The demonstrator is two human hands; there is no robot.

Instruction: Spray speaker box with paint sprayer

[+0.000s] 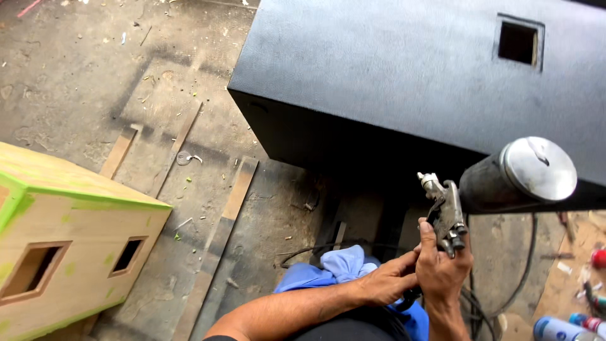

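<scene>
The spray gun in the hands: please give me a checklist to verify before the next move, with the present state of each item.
1. Right hand holds the spray gun by its grip: ok.
2. Left hand touches the gun's base, beside the blue cloth: ok.
3. Lid of the metal cup sits closed: ok.
4. Hose joined firmly to the gun: cannot tell, the hands hide the joint.
5. Nozzle pointed at the black box: cannot tell from this angle.
6. Wooden box with green edges stands apart from the gun, at the far left: ok.
</scene>
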